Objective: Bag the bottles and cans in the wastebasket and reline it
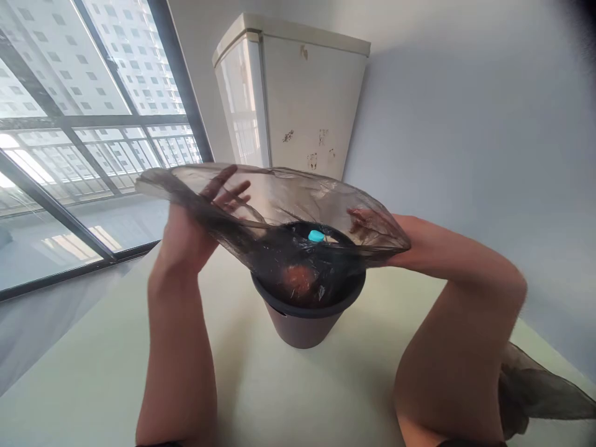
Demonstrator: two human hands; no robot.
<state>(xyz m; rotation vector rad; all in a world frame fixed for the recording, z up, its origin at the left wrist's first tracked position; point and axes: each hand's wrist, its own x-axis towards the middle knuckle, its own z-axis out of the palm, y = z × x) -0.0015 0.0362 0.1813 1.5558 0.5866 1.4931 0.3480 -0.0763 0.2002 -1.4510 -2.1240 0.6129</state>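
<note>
bag [298, 198] between left hand [190, 228] and right hand [372, 222]

Dark translucent bag [310, 189] spread above the bin [305, 329]; left hand [184, 233] left of it, fingers apart, right hand [370, 225] right of it, both partly seen through film. Turquoise cap [316, 236] shows within the bin's rim. White fridge [310, 99] behind bin, window [107, 121] back-left, more dark film [542, 385] front-right.

White refrigerator [307, 99], plain wall [456, 136], dark-framed daylit windows [105, 119]
</note>
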